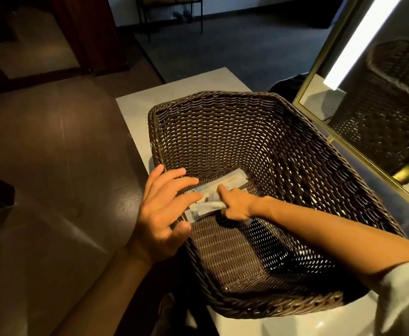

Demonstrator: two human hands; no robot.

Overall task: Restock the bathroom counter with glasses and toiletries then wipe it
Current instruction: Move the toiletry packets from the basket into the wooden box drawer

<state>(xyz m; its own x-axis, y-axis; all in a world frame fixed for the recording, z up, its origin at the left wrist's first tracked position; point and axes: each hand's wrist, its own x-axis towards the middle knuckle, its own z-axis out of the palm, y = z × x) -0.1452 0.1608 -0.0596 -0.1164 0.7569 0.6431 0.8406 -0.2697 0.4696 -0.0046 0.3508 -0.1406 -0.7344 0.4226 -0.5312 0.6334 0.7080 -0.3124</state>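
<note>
A big dark wicker basket [223, 110] stands on the pale counter [198, 81]. At its bottom near the left wall lie a few white wrapped toiletry packets [232, 180]. My right hand [237, 204] reaches down inside the basket and is closed around some of the packets, index finger stretched over them. My left hand [164, 209] hovers over the basket's left rim with fingers spread, fingertips close to the packets, holding nothing.
A gold-framed mirror [378, 132] with a bright light strip runs along the right and reflects the basket. Dark glossy floor [53, 154] lies to the left of the counter. A dark object [288, 86] sits behind the basket by the mirror.
</note>
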